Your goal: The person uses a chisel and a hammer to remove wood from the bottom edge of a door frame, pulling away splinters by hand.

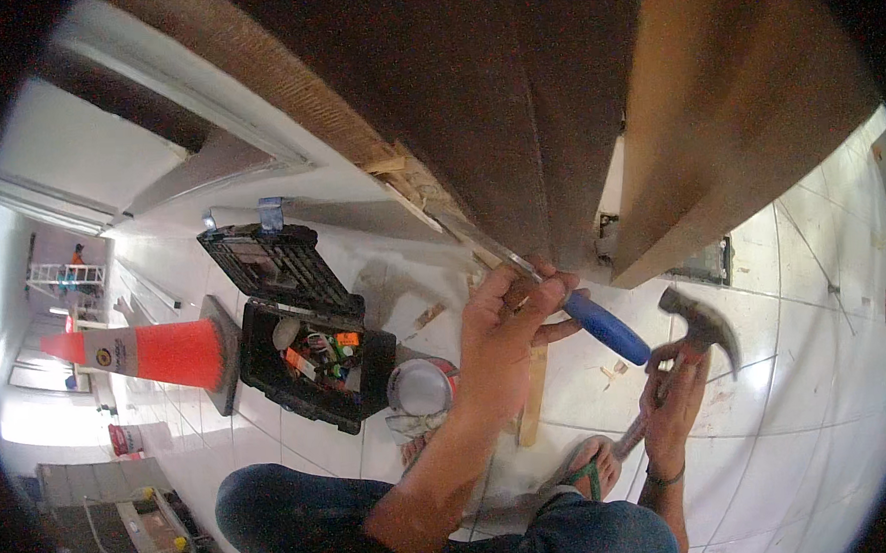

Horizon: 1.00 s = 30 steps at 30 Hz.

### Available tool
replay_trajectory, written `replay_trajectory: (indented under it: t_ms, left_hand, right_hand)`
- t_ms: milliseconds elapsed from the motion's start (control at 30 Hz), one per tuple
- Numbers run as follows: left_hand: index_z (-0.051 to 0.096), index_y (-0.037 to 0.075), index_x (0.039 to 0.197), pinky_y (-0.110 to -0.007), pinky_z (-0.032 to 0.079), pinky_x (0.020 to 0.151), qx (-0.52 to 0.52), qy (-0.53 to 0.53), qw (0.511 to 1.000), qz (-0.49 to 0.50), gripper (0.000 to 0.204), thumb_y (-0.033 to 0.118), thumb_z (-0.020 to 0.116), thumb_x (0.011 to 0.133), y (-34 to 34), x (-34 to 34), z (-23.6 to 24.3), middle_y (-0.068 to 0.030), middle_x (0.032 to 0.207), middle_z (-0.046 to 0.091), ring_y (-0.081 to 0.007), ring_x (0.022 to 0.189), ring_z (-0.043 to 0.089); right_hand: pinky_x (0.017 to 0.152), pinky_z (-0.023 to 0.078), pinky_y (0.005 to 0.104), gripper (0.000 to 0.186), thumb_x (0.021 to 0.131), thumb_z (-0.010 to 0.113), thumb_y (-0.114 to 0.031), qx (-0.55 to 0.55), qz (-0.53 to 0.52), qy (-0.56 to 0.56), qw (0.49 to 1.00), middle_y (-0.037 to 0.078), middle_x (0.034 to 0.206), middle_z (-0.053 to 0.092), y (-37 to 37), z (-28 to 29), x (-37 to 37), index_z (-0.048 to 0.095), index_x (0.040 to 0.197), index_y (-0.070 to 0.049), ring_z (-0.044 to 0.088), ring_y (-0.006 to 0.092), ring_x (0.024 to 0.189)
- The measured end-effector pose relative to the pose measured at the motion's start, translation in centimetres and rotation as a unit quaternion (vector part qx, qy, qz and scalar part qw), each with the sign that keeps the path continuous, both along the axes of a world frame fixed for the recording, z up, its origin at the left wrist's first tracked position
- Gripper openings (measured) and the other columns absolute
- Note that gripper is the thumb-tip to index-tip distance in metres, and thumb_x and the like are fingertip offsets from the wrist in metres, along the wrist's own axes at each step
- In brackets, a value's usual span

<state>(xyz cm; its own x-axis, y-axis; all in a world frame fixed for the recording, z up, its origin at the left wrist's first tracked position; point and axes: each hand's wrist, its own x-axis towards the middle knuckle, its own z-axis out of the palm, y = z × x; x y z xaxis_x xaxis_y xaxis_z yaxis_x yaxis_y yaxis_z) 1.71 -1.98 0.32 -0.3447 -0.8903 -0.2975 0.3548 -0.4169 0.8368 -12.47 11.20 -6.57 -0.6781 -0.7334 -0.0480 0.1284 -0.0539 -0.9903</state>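
Note:
My left hand (513,318) is closed around a chisel (609,330) with a blue handle, gripping it near the neck. Its metal blade points up and left to the chipped edge of a dark brown wooden frame (474,105); I cannot tell whether the tip touches the wood. Pale, splintered wood shows along that edge. In my right hand (673,405) is a claw hammer (704,325), held by its shaft close under the head. The hammer's head is a short way right of the chisel's handle end and apart from it.
Left of me stand an open black toolbox (304,404) full of small items and an orange cone (166,353). A white bucket (421,388) is near my left forearm. Wood chips (613,373) and a wooden strip (533,402) lie on the tiled floor.

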Motion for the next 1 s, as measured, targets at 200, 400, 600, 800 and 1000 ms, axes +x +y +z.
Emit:
replay_trajectory:
  t_ms: [200,400,600,800,1000]
  left_hand:
    - [0.051,0.006,0.118,-0.036,0.060,0.071,-0.033,-0.011,0.999,0.010,0.027,0.013,0.056,0.092,-0.4,-0.6,-1.9,-0.0116,0.098,0.064,-0.0261,0.091,0.067]
    - [0.042,0.006,0.125,-0.038,0.060,0.073,-0.049,0.008,0.998,0.027,0.035,0.014,0.055,0.094,-0.6,-0.8,-0.2,-0.0135,0.096,0.063,-0.0233,0.086,0.066]
    - [0.034,0.002,0.130,-0.036,0.061,0.073,-0.033,0.064,0.997,0.020,0.044,0.006,0.055,0.092,-0.7,0.0,-0.7,-0.0192,0.099,0.064,-0.0254,0.091,0.066]
    - [0.032,0.002,0.132,-0.034,0.061,0.072,-0.025,0.057,0.998,0.019,0.049,0.004,0.058,0.090,-1.1,0.1,0.3,-0.0173,0.106,0.058,-0.0238,0.095,0.064]
    - [0.038,0.002,0.130,-0.031,0.061,0.074,-0.050,0.020,0.998,0.012,0.047,0.003,0.060,0.088,-1.6,0.8,-0.4,-0.0111,0.104,0.052,-0.0182,0.090,0.062]
  right_hand:
    - [0.045,0.040,0.0304,0.039,0.100,0.041,-0.038,0.242,0.170,0.077,0.952,0.008,0.065,0.049,4.1,-9.2,0.0,0.056,0.095,-0.003,0.048,0.0150,0.049]
    - [0.059,0.043,0.0531,0.036,0.099,0.037,-0.037,0.297,0.305,0.263,0.866,0.025,0.069,0.061,6.3,-13.7,5.3,0.048,0.100,-0.002,0.060,0.0445,0.069]
    - [0.069,0.046,0.0554,0.029,0.098,0.038,-0.028,0.417,0.358,0.312,0.775,0.027,0.084,0.060,6.5,-13.2,7.2,0.049,0.095,-0.002,0.058,0.0456,0.076]
    - [0.075,0.048,0.0478,0.035,0.096,0.044,-0.030,0.313,0.315,0.435,0.783,0.023,0.087,0.061,6.8,-14.4,2.7,0.058,0.096,0.002,0.059,0.0391,0.084]
    - [0.076,0.050,0.0384,0.034,0.089,0.058,-0.027,0.004,0.045,0.177,0.983,0.019,0.103,0.062,-4.2,5.1,1.6,0.058,0.107,0.002,0.064,0.0261,0.084]
